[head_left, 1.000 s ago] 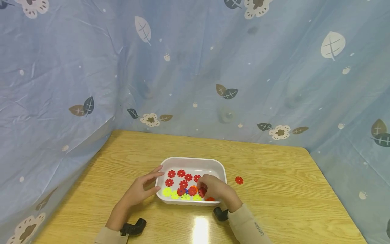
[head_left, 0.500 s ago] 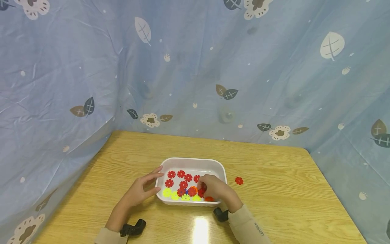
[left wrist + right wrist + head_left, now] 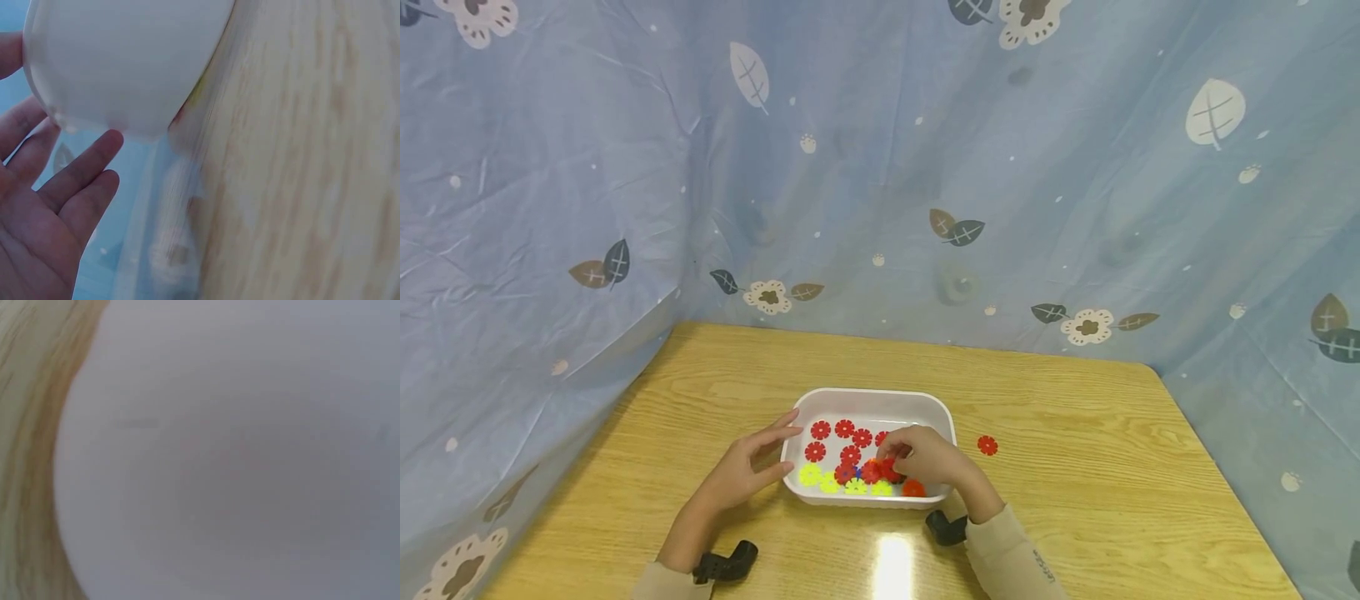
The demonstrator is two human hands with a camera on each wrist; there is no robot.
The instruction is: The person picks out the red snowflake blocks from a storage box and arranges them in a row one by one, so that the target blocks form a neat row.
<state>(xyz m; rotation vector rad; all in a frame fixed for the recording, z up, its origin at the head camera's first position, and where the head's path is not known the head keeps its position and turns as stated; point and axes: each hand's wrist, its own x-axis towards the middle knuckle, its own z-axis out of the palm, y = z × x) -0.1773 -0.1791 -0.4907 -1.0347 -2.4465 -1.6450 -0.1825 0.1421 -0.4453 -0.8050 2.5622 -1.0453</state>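
Observation:
A white plastic tray (image 3: pixel 917 403) holds several red snowflake discs (image 3: pixel 821 429), yellow snowflake discs (image 3: pixel 810 474), a little blue and some orange. My left hand (image 3: pixel 745 469) lies at the tray's left end, thumb and fingertips at its rim; in the left wrist view its fingers (image 3: pixel 81 172) are fairly straight beside the tray's outer wall (image 3: pixel 131 56). Reaching over the tray's right part, my right hand (image 3: pixel 930 457) pinches a red snowflake disc (image 3: pixel 889 470) low in the tray. Its fingertips are partly hidden. An orange-red disc (image 3: pixel 913 488) lies below this hand.
One red snowflake disc (image 3: pixel 987 445) lies on the wooden table (image 3: pixel 1075 467) right of the tray. A blue patterned cloth (image 3: pixel 850 167) hangs behind and at the sides. In the right wrist view the tray's blurred white wall (image 3: pixel 219 456) fills most of the picture.
My right hand has lifted and turned slightly within the tray, showing more of the red disc at its fingertips and of the orange-red disc below. The left hand has stayed in place.

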